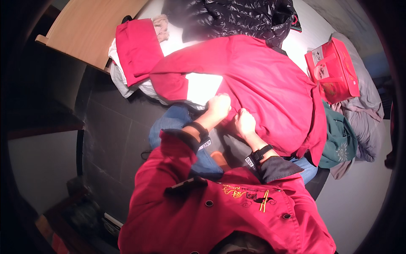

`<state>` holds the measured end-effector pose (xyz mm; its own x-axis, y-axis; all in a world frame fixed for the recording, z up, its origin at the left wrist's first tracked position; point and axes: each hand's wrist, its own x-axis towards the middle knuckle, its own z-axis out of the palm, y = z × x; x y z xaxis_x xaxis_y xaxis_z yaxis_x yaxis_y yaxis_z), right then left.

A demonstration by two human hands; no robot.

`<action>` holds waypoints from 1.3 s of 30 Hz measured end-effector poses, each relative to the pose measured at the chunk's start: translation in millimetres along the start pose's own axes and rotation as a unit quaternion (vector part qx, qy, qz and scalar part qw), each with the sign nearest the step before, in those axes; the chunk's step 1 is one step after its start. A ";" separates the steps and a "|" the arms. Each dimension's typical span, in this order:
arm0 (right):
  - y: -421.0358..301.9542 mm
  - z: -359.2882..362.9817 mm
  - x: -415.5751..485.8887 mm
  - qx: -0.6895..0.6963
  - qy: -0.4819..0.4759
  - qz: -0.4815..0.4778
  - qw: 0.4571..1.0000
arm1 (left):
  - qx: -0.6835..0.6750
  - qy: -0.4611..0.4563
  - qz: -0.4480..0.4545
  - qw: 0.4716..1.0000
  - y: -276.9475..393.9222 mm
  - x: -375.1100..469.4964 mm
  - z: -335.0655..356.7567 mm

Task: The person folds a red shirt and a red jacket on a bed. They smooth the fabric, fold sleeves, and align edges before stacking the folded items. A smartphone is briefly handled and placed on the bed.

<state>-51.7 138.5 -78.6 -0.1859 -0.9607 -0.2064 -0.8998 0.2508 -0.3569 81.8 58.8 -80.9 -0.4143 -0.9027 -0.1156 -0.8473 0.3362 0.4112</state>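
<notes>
A red jacket [260, 76] lies spread over the bed edge and my lap, one long sleeve [190, 63] reaching to the left. My left hand [219, 106] is closed on the near edge of its cloth. Close by on the right, my right hand [245, 122] pinches the same edge, a small gap between the two fists. The fingertips of both hands are hidden, and glare washes out their detail. Black straps circle both wrists.
A folded red garment [138, 47] rests on white cloth beside a wooden board [85, 31]. Behind the jacket sits a glossy black puffer jacket [231, 19]. At right are a red gift box [336, 70], a green garment [337, 136] and a grey pillow [369, 92]. Dark floor tiles [111, 133] show at left.
</notes>
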 end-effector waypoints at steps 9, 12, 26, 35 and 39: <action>-53.6 -35.0 2.0 0.275 -0.190 -0.111 0.936 | 0.002 -0.010 -0.057 0.998 -23.5 1.3 -57.2; -71.1 -38.0 19.9 0.261 -0.212 -0.124 0.933 | 0.009 -0.040 -0.131 0.991 -55.1 -1.3 -69.8; -36.9 -23.9 49.7 0.211 -0.099 -0.146 0.961 | -0.380 0.351 -0.296 0.803 -78.1 82.6 -71.6; 58.1 -22.8 111.0 0.631 0.017 0.158 0.760 | -0.244 0.298 0.485 0.785 71.0 50.6 -77.5; 90.1 -33.3 139.0 0.693 0.022 0.219 0.687 | -0.190 -0.005 0.196 0.962 25.2 36.1 -76.7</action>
<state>-171.8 23.5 -109.1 -0.3579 -0.7516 -0.5541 0.4799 0.3611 -0.7996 70.9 14.1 -5.3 -0.6818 -0.7235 0.1083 -0.4437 0.5267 0.7251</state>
